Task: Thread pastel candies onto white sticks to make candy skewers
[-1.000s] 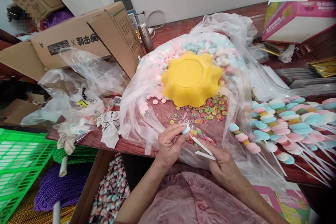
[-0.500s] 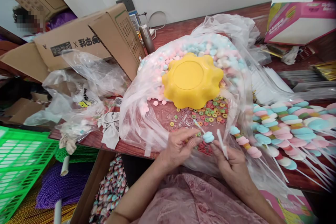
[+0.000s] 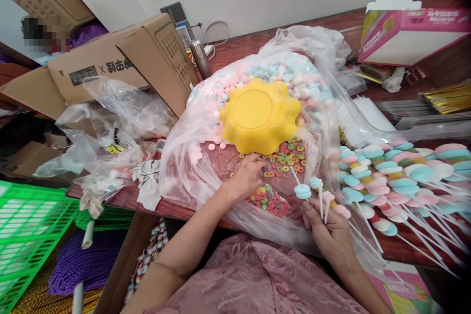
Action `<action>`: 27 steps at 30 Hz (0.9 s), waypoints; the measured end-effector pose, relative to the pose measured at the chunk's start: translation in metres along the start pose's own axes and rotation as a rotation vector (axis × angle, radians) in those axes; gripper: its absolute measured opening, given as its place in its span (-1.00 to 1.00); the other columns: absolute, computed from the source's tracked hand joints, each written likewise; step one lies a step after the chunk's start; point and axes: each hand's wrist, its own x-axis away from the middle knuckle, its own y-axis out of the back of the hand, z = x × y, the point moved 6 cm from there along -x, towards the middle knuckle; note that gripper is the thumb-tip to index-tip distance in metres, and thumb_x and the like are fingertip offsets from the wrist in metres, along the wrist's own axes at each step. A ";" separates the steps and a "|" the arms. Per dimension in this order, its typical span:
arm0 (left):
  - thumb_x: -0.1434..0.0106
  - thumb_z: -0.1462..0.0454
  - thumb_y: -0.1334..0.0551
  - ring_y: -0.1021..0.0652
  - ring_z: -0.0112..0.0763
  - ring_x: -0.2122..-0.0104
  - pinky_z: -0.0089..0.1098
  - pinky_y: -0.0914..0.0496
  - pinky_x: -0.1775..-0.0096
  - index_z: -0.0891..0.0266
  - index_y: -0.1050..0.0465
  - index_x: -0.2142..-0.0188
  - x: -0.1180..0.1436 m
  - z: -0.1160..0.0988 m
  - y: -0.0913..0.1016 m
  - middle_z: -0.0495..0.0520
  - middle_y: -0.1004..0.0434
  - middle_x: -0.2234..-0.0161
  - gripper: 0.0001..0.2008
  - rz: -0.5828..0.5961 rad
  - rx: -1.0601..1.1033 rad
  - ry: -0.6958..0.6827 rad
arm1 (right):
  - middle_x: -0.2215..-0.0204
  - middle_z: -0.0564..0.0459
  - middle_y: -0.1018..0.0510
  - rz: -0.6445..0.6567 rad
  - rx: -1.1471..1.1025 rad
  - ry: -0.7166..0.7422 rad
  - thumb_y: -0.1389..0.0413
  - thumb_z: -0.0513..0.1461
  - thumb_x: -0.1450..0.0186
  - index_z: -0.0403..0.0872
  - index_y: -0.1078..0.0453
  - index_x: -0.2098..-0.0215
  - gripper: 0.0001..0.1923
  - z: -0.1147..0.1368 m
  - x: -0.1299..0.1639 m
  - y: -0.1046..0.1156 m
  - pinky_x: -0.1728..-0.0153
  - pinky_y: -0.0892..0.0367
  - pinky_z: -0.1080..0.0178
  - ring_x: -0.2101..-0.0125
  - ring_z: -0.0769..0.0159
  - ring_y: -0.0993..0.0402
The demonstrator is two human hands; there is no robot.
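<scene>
My right hand (image 3: 327, 225) is closed round thin white sticks. One of them bears a pair of light-blue marshmallows (image 3: 302, 191), its tip poking out above them. Two more white sticks (image 3: 324, 201) stand up between the fingers. My left hand (image 3: 248, 176) is down at the loose ring candies (image 3: 283, 154), below the yellow scalloped bowl (image 3: 259, 115); its fingers look apart, with the tips partly hidden. More ring candies (image 3: 270, 201) lie between the hands. Behind the bowl is a heap of pink, blue and white marshmallows (image 3: 272, 71) under clear plastic.
Finished marshmallow skewers (image 3: 397, 176) are piled to the right. A pink and white carton (image 3: 412, 32) stands at the back right. Brown cardboard boxes (image 3: 147, 59) and crumpled plastic bags (image 3: 128, 113) are on the left. A green basket (image 3: 33, 240) sits lower left.
My left hand has left the blue marshmallows and moved up and left to the ring candies. My right hand keeps the stick, and the view has shifted slightly.
</scene>
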 end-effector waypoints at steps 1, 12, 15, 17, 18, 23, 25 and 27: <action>-0.07 0.56 -0.12 -0.53 -0.22 0.12 -0.23 -0.47 0.04 0.26 -0.59 0.14 0.000 0.003 0.000 0.18 -0.53 0.18 -0.57 -0.006 0.007 0.004 | 0.65 0.18 -0.26 0.019 0.018 0.004 -0.04 -0.07 -0.41 -0.05 -0.27 0.52 -0.62 -0.001 0.000 0.000 0.57 -0.15 0.33 0.62 0.42 -0.17; -0.22 0.46 -0.15 -0.54 -0.36 0.37 -0.37 -0.42 0.26 0.25 -0.60 0.37 -0.001 0.030 0.012 0.06 -0.58 0.40 -0.76 -0.134 0.133 0.088 | 0.63 0.18 -0.28 0.082 0.071 0.046 -0.02 -0.12 -0.42 -0.05 -0.35 0.42 -0.72 -0.013 0.001 -0.004 0.55 -0.16 0.32 0.60 0.39 -0.18; -0.22 0.45 -0.17 -0.56 -0.32 0.33 -0.34 -0.43 0.22 0.25 -0.61 0.36 0.000 0.029 0.012 0.08 -0.59 0.37 -0.77 -0.096 0.111 0.076 | 0.62 0.17 -0.29 0.091 0.081 0.048 -0.01 -0.13 -0.42 -0.04 -0.31 0.45 -0.71 -0.014 0.001 -0.004 0.53 -0.17 0.31 0.59 0.39 -0.20; -0.22 0.44 -0.19 -0.57 -0.30 0.31 -0.32 -0.44 0.20 0.25 -0.62 0.32 -0.001 0.027 0.012 0.10 -0.59 0.35 -0.78 -0.091 0.105 0.070 | 0.62 0.17 -0.30 0.101 0.100 0.050 0.00 -0.14 -0.42 -0.04 -0.29 0.46 -0.70 -0.013 0.000 -0.004 0.52 -0.17 0.31 0.59 0.39 -0.21; -0.23 0.43 -0.19 -0.57 -0.30 0.30 -0.31 -0.45 0.19 0.25 -0.63 0.29 -0.002 0.026 0.012 0.11 -0.60 0.33 -0.79 -0.096 0.110 0.069 | 0.62 0.17 -0.29 0.106 0.107 0.052 0.00 -0.15 -0.42 -0.04 -0.29 0.46 -0.70 -0.013 0.000 -0.004 0.52 -0.17 0.31 0.59 0.39 -0.21; -0.26 0.39 -0.18 -0.58 -0.27 0.24 -0.28 -0.47 0.11 0.22 -0.62 0.19 -0.014 0.013 0.010 0.14 -0.61 0.24 -0.77 -0.034 0.019 0.069 | 0.62 0.17 -0.31 0.108 0.137 0.070 0.01 -0.16 -0.41 -0.03 -0.27 0.46 -0.72 -0.007 -0.001 -0.004 0.54 -0.19 0.32 0.60 0.38 -0.23; -0.24 0.39 -0.19 -0.57 -0.23 0.23 -0.25 -0.47 0.12 0.22 -0.61 0.22 -0.018 0.009 0.006 0.15 -0.58 0.26 -0.78 0.035 -0.084 0.092 | 0.62 0.17 -0.34 0.104 0.148 0.086 0.00 -0.17 -0.39 -0.03 -0.25 0.48 -0.73 -0.004 -0.002 -0.004 0.54 -0.20 0.32 0.59 0.38 -0.25; -0.22 0.39 -0.19 -0.56 -0.20 0.21 -0.24 -0.47 0.12 0.23 -0.59 0.26 -0.018 0.008 0.004 0.16 -0.55 0.26 -0.80 0.073 -0.151 0.110 | 0.63 0.17 -0.32 0.096 0.162 0.103 0.00 -0.19 -0.38 -0.03 -0.23 0.50 -0.72 -0.002 -0.002 -0.003 0.55 -0.20 0.33 0.60 0.39 -0.25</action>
